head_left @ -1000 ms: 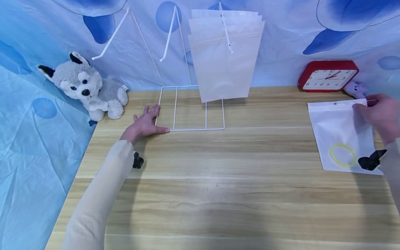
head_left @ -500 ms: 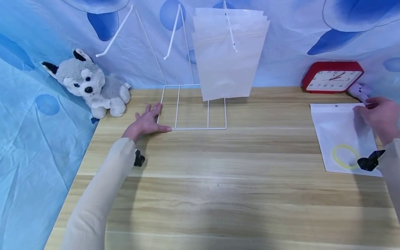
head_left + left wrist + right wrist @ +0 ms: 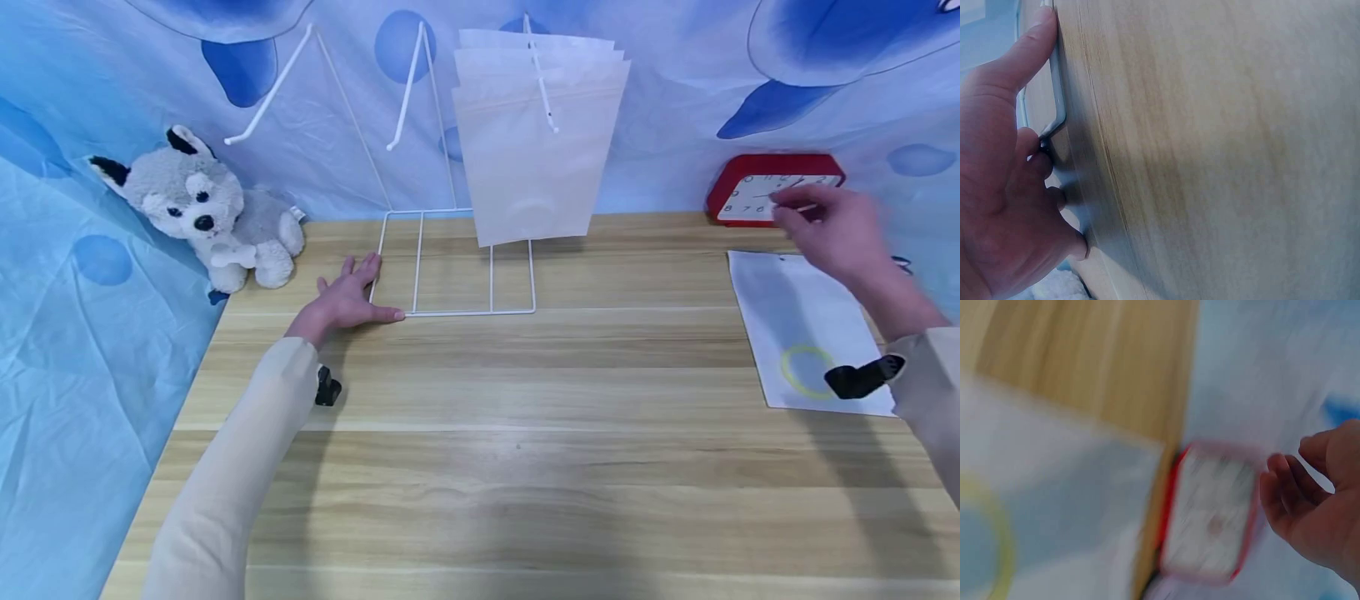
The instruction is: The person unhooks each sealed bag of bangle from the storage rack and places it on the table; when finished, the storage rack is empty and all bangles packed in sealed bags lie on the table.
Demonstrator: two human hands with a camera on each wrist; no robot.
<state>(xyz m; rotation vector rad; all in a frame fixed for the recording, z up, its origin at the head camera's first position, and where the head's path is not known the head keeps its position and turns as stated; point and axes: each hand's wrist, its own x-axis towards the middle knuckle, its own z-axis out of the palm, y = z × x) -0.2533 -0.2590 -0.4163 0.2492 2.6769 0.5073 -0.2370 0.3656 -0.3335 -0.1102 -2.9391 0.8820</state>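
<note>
My left hand [image 3: 345,296] rests with spread fingers on the left front corner of a white wire display rack [image 3: 472,313]. In the left wrist view, its thumb [image 3: 1035,37] lies along the rack's front wire. Several white resealable bags [image 3: 536,167] hang from the rack's right hook. On the table's right side lies another white bag [image 3: 802,308], with a hang hole at its top and a yellow ring [image 3: 806,372] on its lower part. My right hand [image 3: 836,229] is raised above that bag's top edge, loosely curled; the right wrist view shows nothing between thumb and fingers.
A red-framed clock [image 3: 723,196] stands at the back right, partly hidden by my right hand. A grey plush husky [image 3: 198,208] sits at the back left. Two other white hooks [image 3: 405,92] project from the rack. Blue patterned cloth [image 3: 660,108] hangs behind the wooden table [image 3: 525,467].
My right hand has left the top right corner of the lying bag and risen to the left, in front of the clock. The bag stays on the table. My left hand keeps its place.
</note>
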